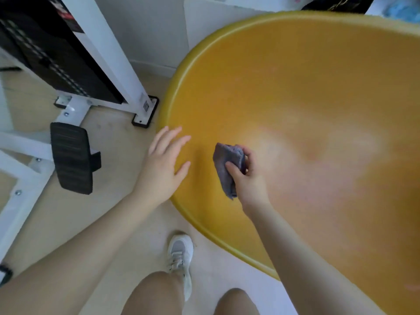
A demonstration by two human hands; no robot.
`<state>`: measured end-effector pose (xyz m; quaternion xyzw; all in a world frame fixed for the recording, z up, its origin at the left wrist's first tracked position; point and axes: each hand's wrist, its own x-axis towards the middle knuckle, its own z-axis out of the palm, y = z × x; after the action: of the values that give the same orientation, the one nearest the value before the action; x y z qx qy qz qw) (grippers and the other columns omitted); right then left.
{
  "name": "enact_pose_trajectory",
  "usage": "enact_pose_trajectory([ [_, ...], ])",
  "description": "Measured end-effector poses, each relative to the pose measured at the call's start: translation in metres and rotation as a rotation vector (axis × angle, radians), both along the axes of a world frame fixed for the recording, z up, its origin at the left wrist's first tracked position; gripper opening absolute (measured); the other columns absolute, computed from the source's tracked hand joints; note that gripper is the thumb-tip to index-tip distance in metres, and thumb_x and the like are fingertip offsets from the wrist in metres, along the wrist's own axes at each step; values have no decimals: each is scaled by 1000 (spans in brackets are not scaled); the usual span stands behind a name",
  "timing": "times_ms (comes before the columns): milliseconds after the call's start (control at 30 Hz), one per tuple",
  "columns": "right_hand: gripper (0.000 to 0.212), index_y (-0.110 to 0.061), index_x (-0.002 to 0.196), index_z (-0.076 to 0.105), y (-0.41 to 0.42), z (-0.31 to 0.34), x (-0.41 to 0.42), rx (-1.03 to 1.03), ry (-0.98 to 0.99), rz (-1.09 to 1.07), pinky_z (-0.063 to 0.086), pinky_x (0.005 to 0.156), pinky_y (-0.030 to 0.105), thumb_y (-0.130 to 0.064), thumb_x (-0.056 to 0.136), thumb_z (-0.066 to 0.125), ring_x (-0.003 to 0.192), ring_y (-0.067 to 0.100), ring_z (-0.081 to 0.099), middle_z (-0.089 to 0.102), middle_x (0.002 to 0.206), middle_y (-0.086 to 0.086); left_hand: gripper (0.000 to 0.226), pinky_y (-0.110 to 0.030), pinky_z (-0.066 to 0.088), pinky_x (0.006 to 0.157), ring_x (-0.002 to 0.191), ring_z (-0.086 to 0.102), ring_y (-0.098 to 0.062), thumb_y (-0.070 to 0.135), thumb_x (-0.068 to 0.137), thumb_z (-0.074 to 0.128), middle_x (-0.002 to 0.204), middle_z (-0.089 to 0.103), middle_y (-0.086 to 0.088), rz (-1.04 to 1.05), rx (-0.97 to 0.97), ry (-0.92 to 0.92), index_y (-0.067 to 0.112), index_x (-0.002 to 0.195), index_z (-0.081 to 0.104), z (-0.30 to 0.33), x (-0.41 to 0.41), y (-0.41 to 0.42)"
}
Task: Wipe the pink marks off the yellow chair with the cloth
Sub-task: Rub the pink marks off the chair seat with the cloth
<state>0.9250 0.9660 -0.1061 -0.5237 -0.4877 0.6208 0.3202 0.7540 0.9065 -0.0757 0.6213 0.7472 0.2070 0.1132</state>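
The yellow chair (284, 87) fills the right side of the view, a broad, smooth bowl-shaped seat with a rounded, rolled rim. Its surface is deep yellow near the rim, and toward the middle and lower right it carries a wide, pale pink smear (318, 178), cloudy and soft-edged, with a paler patch just right of the cloth. The picture is a little blurred, so finer marks cannot be made out.

The right hand (246, 178) grasps a crumpled grey-purple cloth (228, 164), thumb on top and fingers curled round it, down in the seat at the left edge of the pink area. Whether the cloth presses on the surface cannot be told. The left hand (164, 160) is released and flat, fingers spread, lying over the chair's left rim.

Left of the rim there is a strip of pale wooden floor (118, 142), and beyond it a white metal frame (109, 42) whose black-footed leg stands near the chair's edge. A black padded pedal (71, 158) juts out lower down. Near the front rim, the person's white sneaker (180, 253) stands on the floor, with bare knees below.
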Motion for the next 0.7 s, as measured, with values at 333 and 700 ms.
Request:
enact_pose_trajectory([
  [333,40,-1,114,63,59,-42,-76,813,-162,-33,28,82,-4,9,76,56,96,15,51,57,113,19,82,-22,29,99,134,31,-17,25,90,58,153,20,-2,322,148,-203,27,149,0,-55,0,-16],
  [700,36,-10,112,66,-29,-91,-67,975,-103,315,28,92,13,-26,86,46,103,33,56,61,118,12,74,-26,38,102,128,45,-19,52,77,48,142,46,-8,256,409,-287,34,139,13,-88,-4,-18],
])
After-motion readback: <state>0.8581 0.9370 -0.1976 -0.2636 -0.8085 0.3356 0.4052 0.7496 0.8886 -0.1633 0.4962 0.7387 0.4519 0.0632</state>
